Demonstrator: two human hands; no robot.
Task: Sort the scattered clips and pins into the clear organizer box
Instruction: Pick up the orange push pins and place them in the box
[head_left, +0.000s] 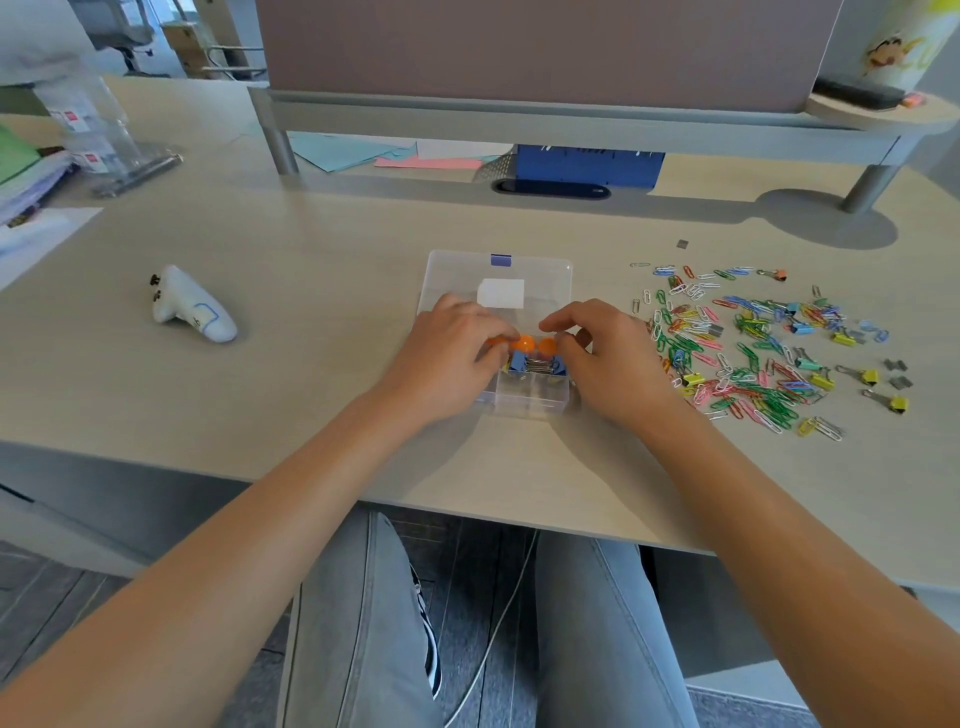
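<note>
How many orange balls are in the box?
2: one orange ball by the left hand, the other by the right hand. More may hide under the hands.

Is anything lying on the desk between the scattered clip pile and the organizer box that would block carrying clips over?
Nothing visible does. The clip pile sits right of the organizer box on bare desk; only the right hand rests between them, at the box's edge. The lid is open.
</note>
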